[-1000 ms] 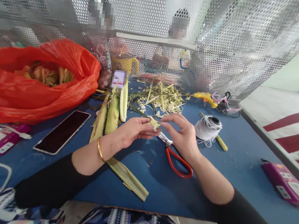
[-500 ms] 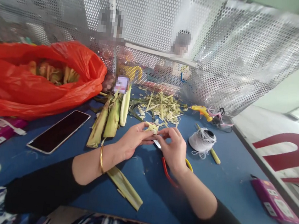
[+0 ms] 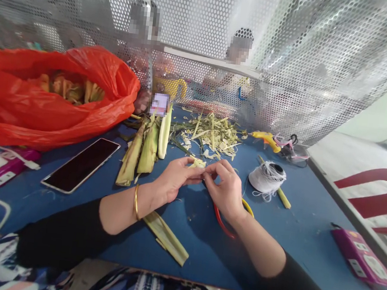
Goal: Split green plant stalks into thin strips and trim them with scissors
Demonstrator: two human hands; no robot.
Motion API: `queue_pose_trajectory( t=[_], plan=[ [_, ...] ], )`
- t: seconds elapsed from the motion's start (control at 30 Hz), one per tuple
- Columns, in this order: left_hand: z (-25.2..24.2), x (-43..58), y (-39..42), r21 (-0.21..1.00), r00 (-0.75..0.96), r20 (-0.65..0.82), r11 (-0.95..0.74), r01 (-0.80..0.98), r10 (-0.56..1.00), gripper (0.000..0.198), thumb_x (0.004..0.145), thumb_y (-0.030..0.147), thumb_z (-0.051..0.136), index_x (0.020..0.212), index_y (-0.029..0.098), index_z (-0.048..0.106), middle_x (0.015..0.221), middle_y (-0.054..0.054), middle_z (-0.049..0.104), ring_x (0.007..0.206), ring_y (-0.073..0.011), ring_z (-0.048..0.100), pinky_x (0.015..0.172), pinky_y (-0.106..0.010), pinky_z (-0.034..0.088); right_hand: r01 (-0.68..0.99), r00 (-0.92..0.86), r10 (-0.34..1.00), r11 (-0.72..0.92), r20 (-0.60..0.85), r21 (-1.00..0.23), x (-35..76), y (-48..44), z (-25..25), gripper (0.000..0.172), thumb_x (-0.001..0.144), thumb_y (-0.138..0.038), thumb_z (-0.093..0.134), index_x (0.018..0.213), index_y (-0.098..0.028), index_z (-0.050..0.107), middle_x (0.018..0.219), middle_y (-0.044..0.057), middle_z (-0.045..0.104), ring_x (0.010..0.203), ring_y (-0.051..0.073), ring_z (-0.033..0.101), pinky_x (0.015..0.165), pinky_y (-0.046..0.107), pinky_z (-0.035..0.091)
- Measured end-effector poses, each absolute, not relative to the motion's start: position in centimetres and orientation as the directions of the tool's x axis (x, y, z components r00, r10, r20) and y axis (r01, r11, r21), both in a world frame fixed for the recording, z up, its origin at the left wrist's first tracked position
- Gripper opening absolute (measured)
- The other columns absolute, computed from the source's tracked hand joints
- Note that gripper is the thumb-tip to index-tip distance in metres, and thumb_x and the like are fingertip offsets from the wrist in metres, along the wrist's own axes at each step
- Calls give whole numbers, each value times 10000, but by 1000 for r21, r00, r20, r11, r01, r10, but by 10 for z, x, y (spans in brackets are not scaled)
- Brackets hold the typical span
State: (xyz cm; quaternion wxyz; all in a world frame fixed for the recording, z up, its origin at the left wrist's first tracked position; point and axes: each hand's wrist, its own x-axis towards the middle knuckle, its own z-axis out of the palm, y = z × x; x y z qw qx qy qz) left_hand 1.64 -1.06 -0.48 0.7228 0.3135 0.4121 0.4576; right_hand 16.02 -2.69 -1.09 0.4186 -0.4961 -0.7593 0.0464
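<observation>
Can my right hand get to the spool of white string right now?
Probably yes: the spool of white string sits just beyond the right hand on the blue table, nothing between them, though that hand is busy at a husk piece.

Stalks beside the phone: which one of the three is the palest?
The rightmost stalk, next to the scrap pile. It is creamy white; the middle stalk and the left stalk are greenish brown.

- Bright, even daylight; it is strongest at the upper right, where the perforated screen (image 3: 326, 62) shines with glare.
- Soft shadows lie under the left hand (image 3: 175, 179) and right hand (image 3: 226, 192) on the blue tabletop (image 3: 309, 231).
- Wide-angle bending curves the edges.
- The centre is sharp; shapes behind the screen are hazy.
</observation>
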Motion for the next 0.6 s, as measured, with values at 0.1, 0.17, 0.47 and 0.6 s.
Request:
queue_pose_trajectory(
  t=[0.1, 0.17, 0.47, 0.6],
  plan=[
    [-4, 16, -8, 831, 202, -324, 380, -406, 924, 323, 670, 86, 762, 848, 177, 509, 690, -10, 694, 641, -137, 676, 700, -259, 530, 720, -182, 791, 512, 585, -469, 163, -27, -6, 126, 812, -168, 550, 696, -214, 571, 680, 3, 558, 597, 133, 526, 596, 267, 419],
    [-3, 16, -7, 836, 198, -344, 395, -381, 918, 298, 691, 82, 738, 864, 176, 515, 707, -24, 706, 647, -145, 686, 639, -234, 512, 730, -183, 805, 496, 564, -471, 164, -27, -4, 114, 801, -159, 547, 702, -215, 558, 687, 1, 553, 596, 132, 525, 587, 262, 412],
    [0, 15, -14, 870, 237, -328, 390, -301, 915, 251, 680, 171, 777, 816, 163, 567, 705, -12, 705, 626, -129, 666, 635, -237, 511, 846, -254, 777, 467, 576, -258, 163, -27, -14, 54, 862, -246, 560, 818, -215, 564, 750, 27, 605, 676, 178, 558, 658, 294, 397],
    [1, 15, -14, 855, 245, -350, 415, -310, 904, 277, 660, 164, 801, 835, 159, 587, 706, -22, 704, 661, -150, 687, 647, -243, 523, 833, -349, 712, 534, 610, -146, 166, -27, -14, 222, 931, -204, 454, 769, -219, 605, 721, 37, 611, 686, 175, 552, 681, 290, 386]
  ],
)
